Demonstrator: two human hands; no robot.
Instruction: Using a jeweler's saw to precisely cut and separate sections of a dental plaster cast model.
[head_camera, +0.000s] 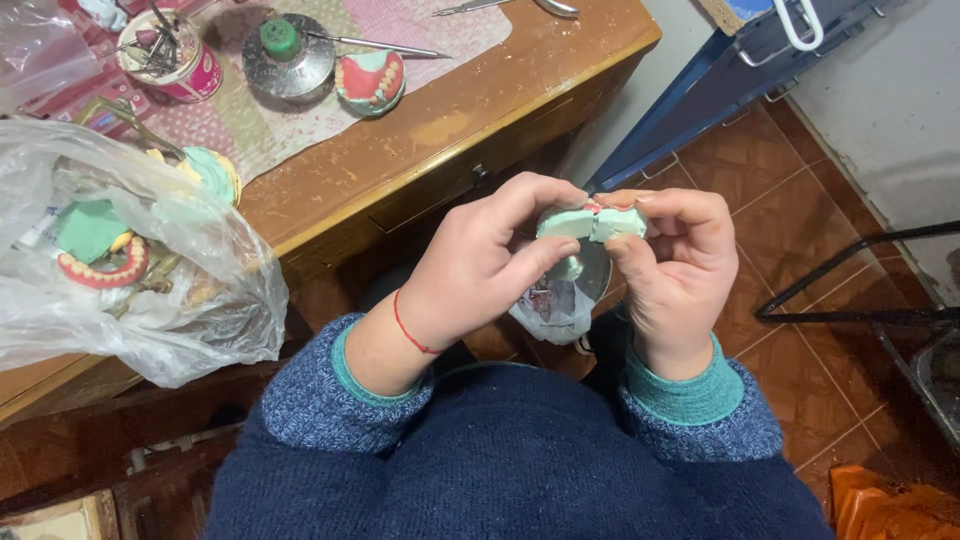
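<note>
My left hand (480, 265) and my right hand (675, 265) together grip a pale green dental cast (592, 224), held over my lap in front of the wooden desk (420, 150). Fingers and thumbs pinch it from both sides, and a bit of pink shows at its top. Beneath the cast hangs a round shiny metal piece with a small clear plastic bag (558, 300). A red thread circles my left wrist.
On the desk lie a denture model with pink gums (370, 80), a round metal burner with a green cap (288, 55), a cup of tools (170, 55) and a metal instrument (385, 44). A clear plastic bag with more casts (110, 250) sits at left. Tiled floor at right.
</note>
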